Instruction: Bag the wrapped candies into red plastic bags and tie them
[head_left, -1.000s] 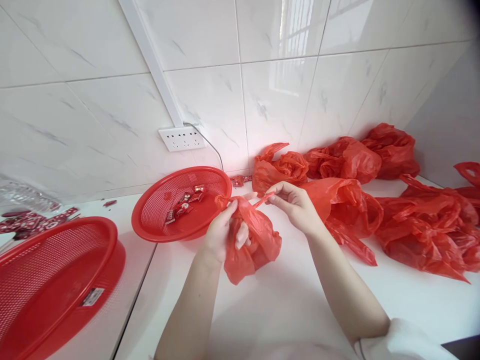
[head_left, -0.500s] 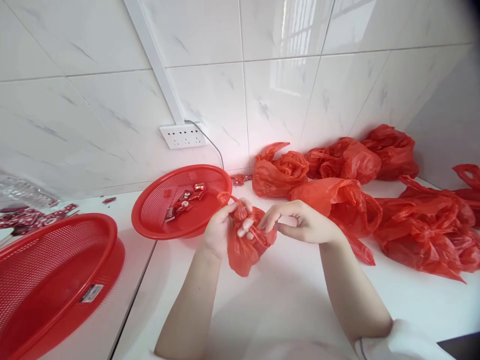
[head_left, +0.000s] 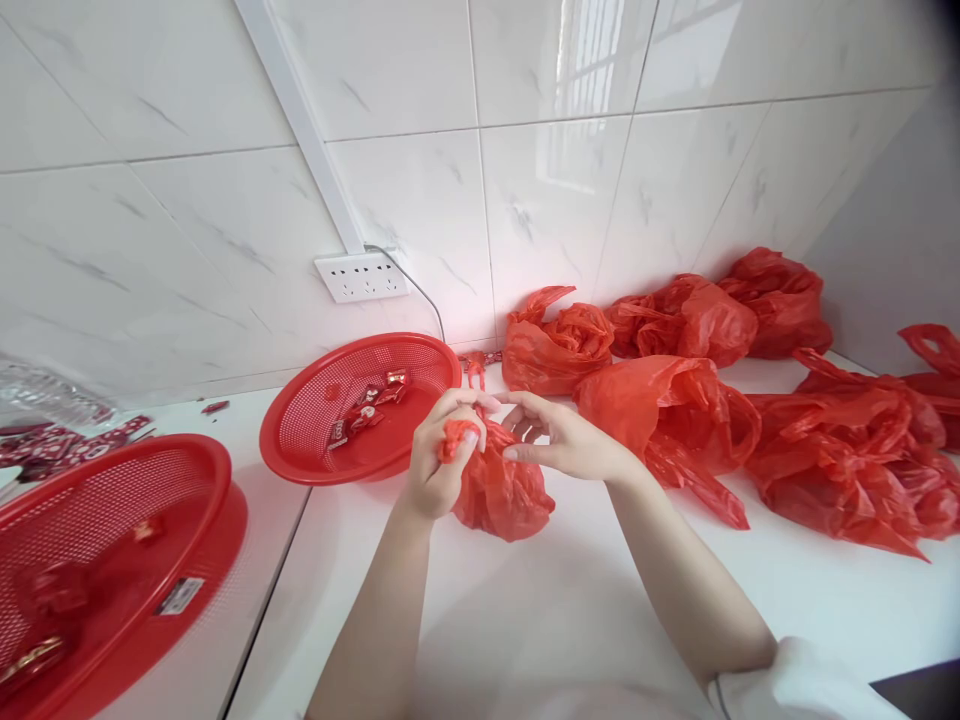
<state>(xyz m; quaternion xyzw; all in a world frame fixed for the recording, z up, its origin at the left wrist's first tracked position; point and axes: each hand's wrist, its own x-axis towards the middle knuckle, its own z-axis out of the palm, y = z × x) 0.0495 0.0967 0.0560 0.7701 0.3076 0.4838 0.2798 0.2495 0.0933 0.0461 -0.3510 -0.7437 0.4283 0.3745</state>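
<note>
Basically, L fingers [head_left: 454, 404] grip bunched top of crinkly plastic bag [head_left: 506, 497], R fingers [head_left: 532, 454] curved & spread nearby.

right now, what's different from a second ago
The right hand released its pinch on the small red plastic bag, easing in toward the left hand, which is now fisted around the bag's top. Blurred red wrapped packets appeared in the large red mesh basket at far left. The round red mesh basket nearest the left hand and other red plastic bags stayed put.
</note>
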